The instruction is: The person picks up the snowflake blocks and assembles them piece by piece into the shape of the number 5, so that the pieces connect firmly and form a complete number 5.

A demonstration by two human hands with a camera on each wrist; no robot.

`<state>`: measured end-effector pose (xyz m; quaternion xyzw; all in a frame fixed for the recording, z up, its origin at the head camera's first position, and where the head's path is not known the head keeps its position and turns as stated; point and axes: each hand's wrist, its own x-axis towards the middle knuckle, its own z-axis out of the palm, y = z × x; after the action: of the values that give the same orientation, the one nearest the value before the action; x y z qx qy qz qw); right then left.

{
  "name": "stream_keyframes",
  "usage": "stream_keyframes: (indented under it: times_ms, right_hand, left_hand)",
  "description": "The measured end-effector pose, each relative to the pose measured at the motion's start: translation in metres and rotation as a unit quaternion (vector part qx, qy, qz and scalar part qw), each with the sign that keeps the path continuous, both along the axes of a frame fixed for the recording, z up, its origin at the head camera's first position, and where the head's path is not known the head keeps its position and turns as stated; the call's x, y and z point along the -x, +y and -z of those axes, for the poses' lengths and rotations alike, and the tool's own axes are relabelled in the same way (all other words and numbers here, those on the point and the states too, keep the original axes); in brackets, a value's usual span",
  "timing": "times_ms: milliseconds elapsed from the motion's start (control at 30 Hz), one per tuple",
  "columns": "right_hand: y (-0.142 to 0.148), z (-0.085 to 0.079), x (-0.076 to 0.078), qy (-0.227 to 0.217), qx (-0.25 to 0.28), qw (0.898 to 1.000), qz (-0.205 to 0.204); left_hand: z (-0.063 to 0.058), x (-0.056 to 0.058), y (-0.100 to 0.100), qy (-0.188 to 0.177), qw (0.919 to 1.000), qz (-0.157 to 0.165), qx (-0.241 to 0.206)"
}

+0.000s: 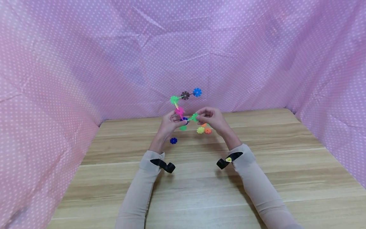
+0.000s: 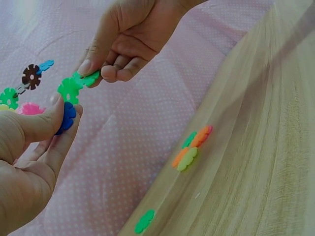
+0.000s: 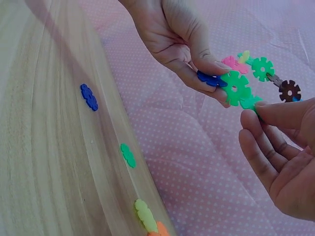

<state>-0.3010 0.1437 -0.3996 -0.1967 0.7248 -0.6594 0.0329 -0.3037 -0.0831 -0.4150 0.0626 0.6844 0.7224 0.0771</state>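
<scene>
Both hands are raised over the far part of the table, on a chain of notched plastic discs. My left hand (image 1: 168, 124) pinches a dark blue disc (image 2: 67, 119) between thumb and fingers. Slotted to it is a green disc (image 3: 235, 88), and at that end another green disc (image 2: 90, 79) is pinched by my right hand (image 1: 213, 120). Beyond the left fingers the chain bends upward through a pink disc (image 1: 179, 111), a yellow one seen edge-on, a green disc (image 1: 174, 99) and a brown disc (image 1: 185, 95), ending in a light blue disc (image 1: 197, 92).
On the wooden table (image 1: 188, 190) lie a loose dark blue disc (image 1: 173, 140), a green disc (image 3: 128, 156), a yellow disc (image 1: 200, 130) and orange discs (image 1: 208, 130) grouped beneath the right hand. A pink dotted cloth (image 1: 183, 47) hangs behind the table and at both sides.
</scene>
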Motion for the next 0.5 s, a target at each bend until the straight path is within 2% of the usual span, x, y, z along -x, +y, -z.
stream_keyframes:
  times_ms: [300,500]
  right_hand:
    - [0.001,-0.0012,0.0021,0.006,0.008,1.0,-0.015]
    - [0.0014,-0.0041,0.0028,0.009,-0.015,1.0,-0.014]
  left_hand:
    - [-0.0013,0.0013,0.0007,0.007,0.9998,0.011,0.015]
    - [-0.0036,0.0024,-0.0001,0.014,0.9994,0.024,0.019]
